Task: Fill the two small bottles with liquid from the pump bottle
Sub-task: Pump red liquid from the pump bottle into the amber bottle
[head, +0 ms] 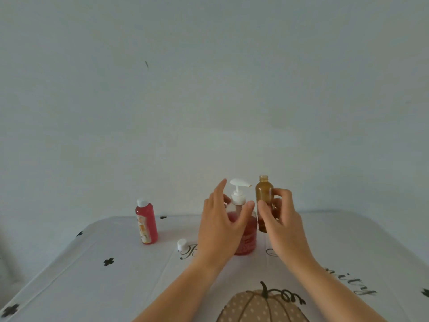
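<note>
Hands flank the pump bottle (247, 240): right hand (282, 219) pinches the uncapped amber bottle (263, 194) upright beside the spout (241, 182) for filling, left hand (220, 226) spread wide around it.

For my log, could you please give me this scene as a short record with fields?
left hand: open, by the pump bottle; contact unclear
right hand: holds amber bottle upright, uncapped, beside the nozzle
red bottle: capped, standing left on the table
cap: white, loose on table, left of pump bottle
</note>
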`<state>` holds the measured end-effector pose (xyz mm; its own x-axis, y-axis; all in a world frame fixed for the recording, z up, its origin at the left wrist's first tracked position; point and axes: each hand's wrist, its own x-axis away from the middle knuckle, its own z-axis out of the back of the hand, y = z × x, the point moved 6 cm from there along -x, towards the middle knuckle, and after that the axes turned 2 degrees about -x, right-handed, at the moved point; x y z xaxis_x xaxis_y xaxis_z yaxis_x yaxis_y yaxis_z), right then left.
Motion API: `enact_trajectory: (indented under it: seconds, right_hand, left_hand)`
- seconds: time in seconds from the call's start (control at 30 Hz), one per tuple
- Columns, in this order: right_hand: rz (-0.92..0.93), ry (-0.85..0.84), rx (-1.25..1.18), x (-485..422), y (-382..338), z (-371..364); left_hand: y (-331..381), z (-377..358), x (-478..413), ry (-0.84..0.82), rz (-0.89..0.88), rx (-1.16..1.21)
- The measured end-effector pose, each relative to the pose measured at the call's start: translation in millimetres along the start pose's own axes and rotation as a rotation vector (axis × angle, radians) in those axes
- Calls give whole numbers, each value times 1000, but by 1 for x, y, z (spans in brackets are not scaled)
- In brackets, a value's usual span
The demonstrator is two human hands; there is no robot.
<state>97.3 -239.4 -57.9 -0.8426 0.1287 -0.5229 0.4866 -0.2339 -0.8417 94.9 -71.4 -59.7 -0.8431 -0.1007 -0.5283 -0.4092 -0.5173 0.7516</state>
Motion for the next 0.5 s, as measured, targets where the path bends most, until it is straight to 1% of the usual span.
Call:
enact_trajectory:
  seconds: [0.07, 0.17, 0.3, 0.4, 0.5]
  right_hand:
    - [4, -68, 14, -1, 7, -7]
    - [8, -98, 7, -4, 12, -10]
    - [42, -92, 1, -6, 12, -7]
    - [64, -73, -14, -7, 8, -3]
    - [164, -153, 83, -10, 0, 2]
  left_hand:
    - [9, 4, 0, 2, -64, 110]
    - [21, 14, -12, 16, -114, 320]
    - [25, 17, -26, 120, -107, 275]
    - [28, 12, -28, 96, -140, 274]
    - [27, 2, -22, 85, -182, 196]
